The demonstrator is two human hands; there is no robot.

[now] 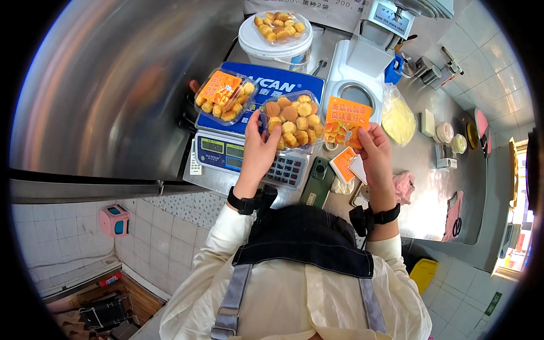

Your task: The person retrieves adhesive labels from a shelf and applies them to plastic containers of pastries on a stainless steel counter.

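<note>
My left hand (260, 148) grips the near left edge of a clear plastic box of small golden cakes (294, 121), over the blue platform of a digital scale (255, 159). Between the thumb and fingers of my right hand (374, 146) is an orange printed card (347, 121), just right of that box. A second clear box of cakes (225, 97) lies on the left of the platform with an orange card (220, 87) on it. Behind the scale, a third box of cakes (280, 26) rests on the lid of a white bucket (274, 46).
A green phone (318, 182) and a stack of orange cards (343, 165) lie before me. To the right are a white appliance (359, 76), a bag of yellow material (397, 114), small tubs (444, 132), a pink cloth (403, 187) and scissors (457, 227). A steel cabinet (97, 93) borders the left.
</note>
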